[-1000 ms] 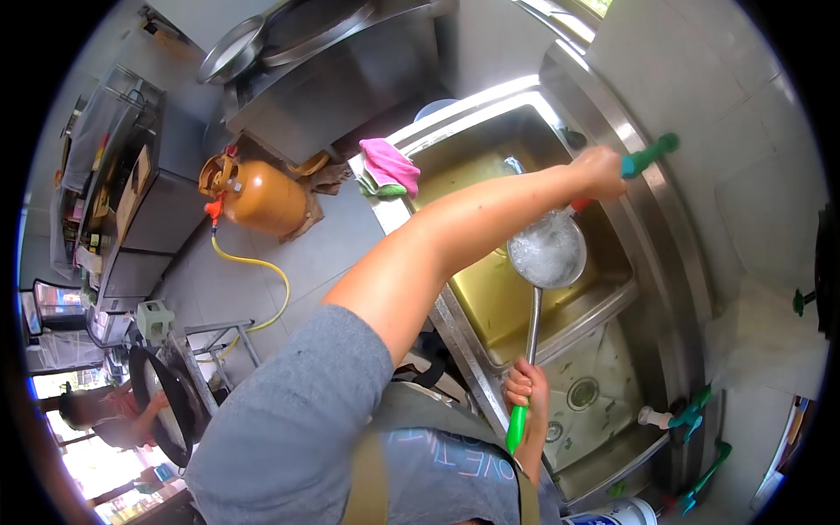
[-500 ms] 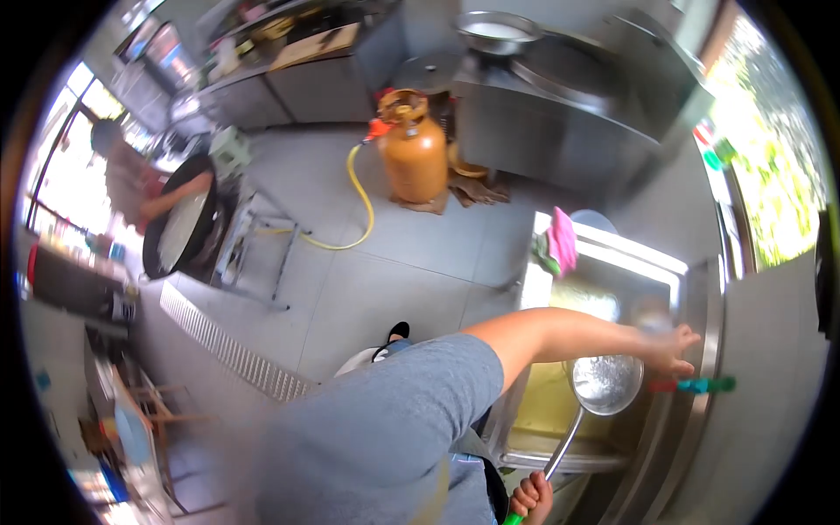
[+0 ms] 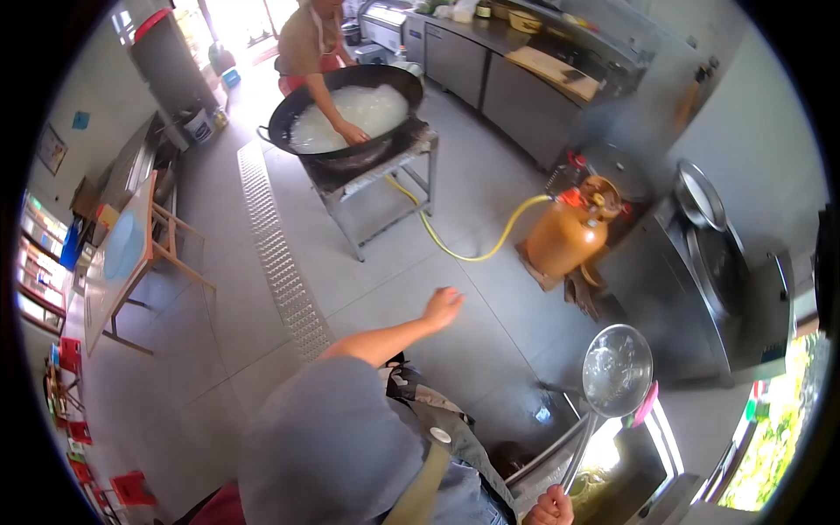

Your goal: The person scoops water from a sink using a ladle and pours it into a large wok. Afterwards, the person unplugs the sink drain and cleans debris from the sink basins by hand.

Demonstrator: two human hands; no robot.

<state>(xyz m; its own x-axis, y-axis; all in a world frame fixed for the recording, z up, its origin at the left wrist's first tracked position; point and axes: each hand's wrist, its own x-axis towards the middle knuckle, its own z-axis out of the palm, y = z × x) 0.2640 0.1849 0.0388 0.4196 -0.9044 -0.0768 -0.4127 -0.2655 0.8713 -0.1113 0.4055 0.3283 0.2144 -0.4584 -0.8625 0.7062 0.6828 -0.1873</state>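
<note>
A large metal ladle [image 3: 618, 370] with a long handle is gripped in my right hand [image 3: 549, 506] at the lower right, its round bowl pointing away from me. The bowl is held above the near end of a metal sink [image 3: 667, 429], and something pink [image 3: 646, 404] shows beside the bowl. My left arm reaches out over the floor. At its end my left hand [image 3: 444, 306] has its fingers loosely curled, with nothing visible in them.
A co-worker [image 3: 306, 44] has a hand in a big black wok [image 3: 284, 131] of white, wet contents on a metal stand [image 3: 337, 210]. A yellow hose [image 3: 446, 249] runs to an orange gas cylinder [image 3: 564, 238]. A drain grate [image 3: 276, 236] crosses the floor. A stove counter [image 3: 669, 289] stands right.
My view has turned left toward the wok. My left hand has moved away from the sink's far side, fingers now curled. The ladle has risen from over the sink, still in my right hand.
</note>
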